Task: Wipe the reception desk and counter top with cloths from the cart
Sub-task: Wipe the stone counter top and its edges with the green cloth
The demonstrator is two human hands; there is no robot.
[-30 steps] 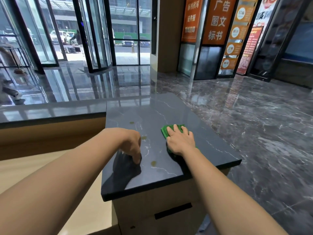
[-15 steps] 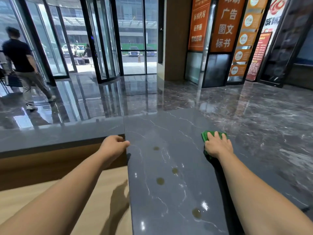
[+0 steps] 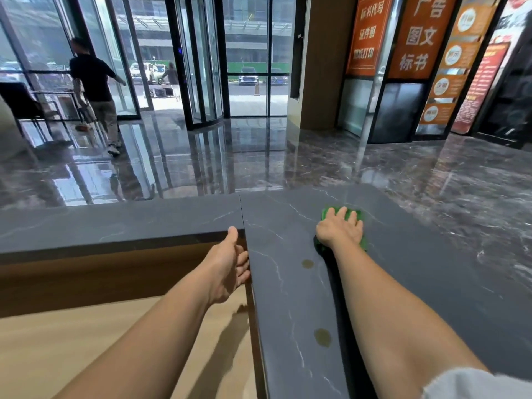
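Observation:
The dark grey marble counter top (image 3: 417, 269) runs ahead of me and turns left along the front. A green cloth (image 3: 357, 215) lies flat near its far end. My right hand (image 3: 339, 230) presses down on the cloth with straight fingers; only the cloth's far and right edges show. My left hand (image 3: 230, 266) is at the counter's inner left edge, thumb up, fingers relaxed and touching the edge, holding nothing. Two brownish round spots (image 3: 307, 264) mark the counter between my arms.
The lower light wooden desk surface (image 3: 86, 355) sits left of the counter, behind a wooden wall (image 3: 100, 277). Beyond the counter is glossy marble floor (image 3: 259, 156), a revolving glass door (image 3: 201, 59), orange signs (image 3: 420, 36), and a person (image 3: 95, 90) walking at far left.
My right hand has slid the green cloth farther along the counter toward its far end. My left hand has uncurled from a loose fist at the counter's inner edge. The person at left walked toward the door.

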